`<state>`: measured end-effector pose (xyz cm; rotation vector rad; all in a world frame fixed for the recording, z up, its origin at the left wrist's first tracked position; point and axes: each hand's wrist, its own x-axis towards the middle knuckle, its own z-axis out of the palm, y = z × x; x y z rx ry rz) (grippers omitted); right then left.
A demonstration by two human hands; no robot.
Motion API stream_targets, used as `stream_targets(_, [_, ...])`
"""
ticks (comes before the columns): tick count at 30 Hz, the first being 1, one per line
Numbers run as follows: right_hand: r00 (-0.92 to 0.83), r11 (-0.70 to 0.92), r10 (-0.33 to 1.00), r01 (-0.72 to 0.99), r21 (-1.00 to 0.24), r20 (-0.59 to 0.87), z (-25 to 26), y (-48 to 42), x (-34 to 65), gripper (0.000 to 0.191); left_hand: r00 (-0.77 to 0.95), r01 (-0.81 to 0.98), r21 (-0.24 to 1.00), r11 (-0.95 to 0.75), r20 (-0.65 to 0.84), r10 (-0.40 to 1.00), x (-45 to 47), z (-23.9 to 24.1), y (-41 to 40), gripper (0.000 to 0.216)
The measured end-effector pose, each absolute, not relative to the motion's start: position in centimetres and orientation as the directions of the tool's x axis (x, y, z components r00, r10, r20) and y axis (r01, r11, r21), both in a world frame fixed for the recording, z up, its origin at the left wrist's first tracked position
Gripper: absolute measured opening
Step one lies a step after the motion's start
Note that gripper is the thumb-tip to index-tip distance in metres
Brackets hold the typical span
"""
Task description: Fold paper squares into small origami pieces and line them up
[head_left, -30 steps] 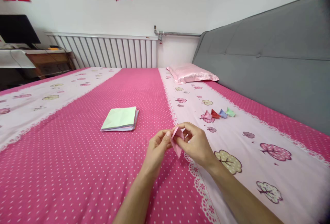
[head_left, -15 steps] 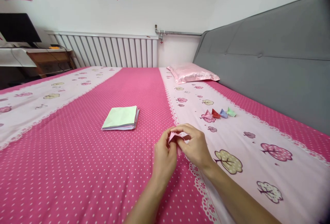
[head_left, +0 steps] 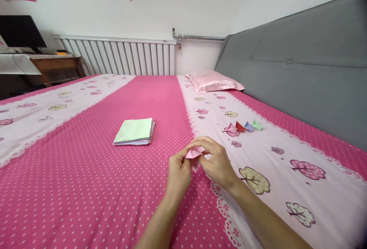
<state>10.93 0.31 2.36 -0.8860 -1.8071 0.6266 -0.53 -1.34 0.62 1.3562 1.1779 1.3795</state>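
Both hands, left hand point(head_left: 179, 170) and right hand point(head_left: 218, 161), pinch the pink folded paper point(head_left: 193, 154), its long axis lying left-right.

Bright, even, diffuse light fills my view; I cannot tell its source. Under my hands only a soft, faint shadow falls on the bedspread point(head_left: 86, 172). No glare. The headboard point(head_left: 301, 69) edge bows from wide-angle distortion, and beyond it the right-hand corners darken and blur. The centre is sharp.
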Motion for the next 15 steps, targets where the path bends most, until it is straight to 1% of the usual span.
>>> stream_targets(3, [-0.27, 0.638, 0.769, 0.266, -0.723, 0.579, 2.3, 0.4, 11.1, 0.046, -0.081, 0.05, 0.975, -0.216, 0.219, 0.972, -0.6, 0.6, -1.4, 0.026])
stream_targets(5, [-0.257, 0.647, 0.762, 0.263, -0.716, 0.595, 2.2, 0.4, 11.1, 0.042, -0.099, -0.007, 0.981, -0.194, 0.193, 0.976, -0.5, 0.5, -1.3, 0.026])
stream_targets(6, [-0.239, 0.646, 0.763, 0.268, -0.714, 0.6, 2.1, 0.4, 11.2, 0.039, -0.099, -0.059, 0.984, -0.169, 0.162, 0.982, -0.5, 0.5, -1.3, 0.028])
stream_targets(8, [-0.206, 0.648, 0.761, 0.288, -0.705, 0.616, 2.0, 0.4, 11.3, 0.035, -0.087, -0.201, 0.976, -0.085, 0.068, 0.994, -0.4, 0.6, -1.4, 0.039])
stream_targets(10, [-0.185, 0.664, 0.744, 0.307, -0.682, 0.642, 2.0, 0.4, 11.4, 0.033, -0.033, -0.363, 0.932, 0.016, -0.03, 0.999, -0.3, 0.9, -1.5, 0.045])
stream_targets(12, [-0.189, 0.69, 0.718, 0.322, -0.649, 0.67, 2.1, 0.4, 11.5, 0.032, 0.045, -0.494, 0.866, 0.083, -0.07, 0.997, -0.2, 1.4, -1.6, 0.037])
stream_targets(15, [-0.206, 0.727, 0.675, 0.348, -0.592, 0.708, 2.2, 0.5, 11.6, 0.031, 0.125, -0.613, 0.778, 0.139, -0.078, 0.989, -0.3, 2.1, -1.8, 0.021])
